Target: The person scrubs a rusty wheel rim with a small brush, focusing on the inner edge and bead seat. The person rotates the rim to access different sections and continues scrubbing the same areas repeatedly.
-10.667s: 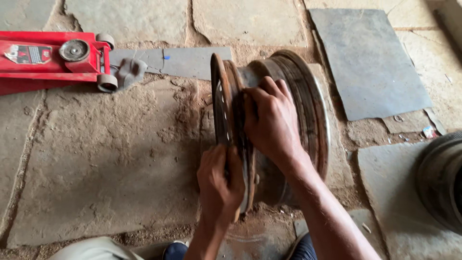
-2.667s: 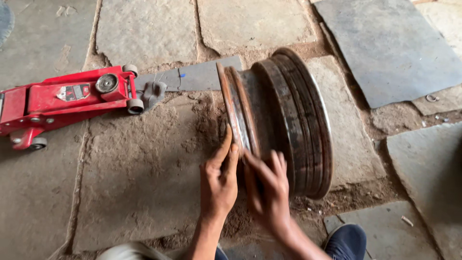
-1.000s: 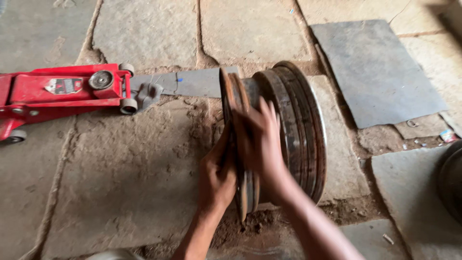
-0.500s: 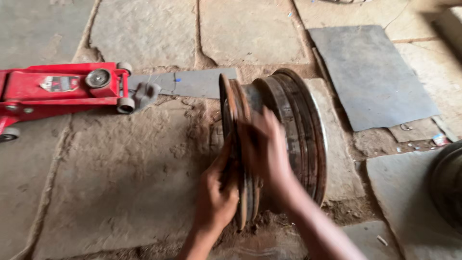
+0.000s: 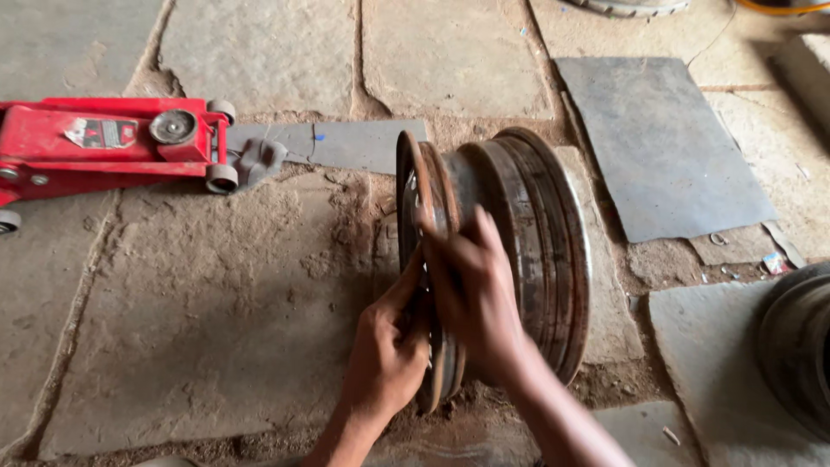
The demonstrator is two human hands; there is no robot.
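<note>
Standing on its edge at the centre of the stone floor (image 5: 216, 320), a rusty steel wheel rim (image 5: 527, 242) shows its worn barrel to the head camera. Left hand (image 5: 389, 355) grips the near flange at about 7 o'clock of the rim, fingers curled around the thin edge. Right hand (image 5: 471, 298) lies flat against the barrel just beside it, fingers spread and pressed on the metal (not wrapped round anything). Red floor jack (image 5: 112, 143) lies at 10 o'clock, well apart. Grey metal sheet (image 5: 666, 147) lies at 2 o'clock; a second dark rim (image 5: 800, 346) sits at 4 o'clock.
</note>
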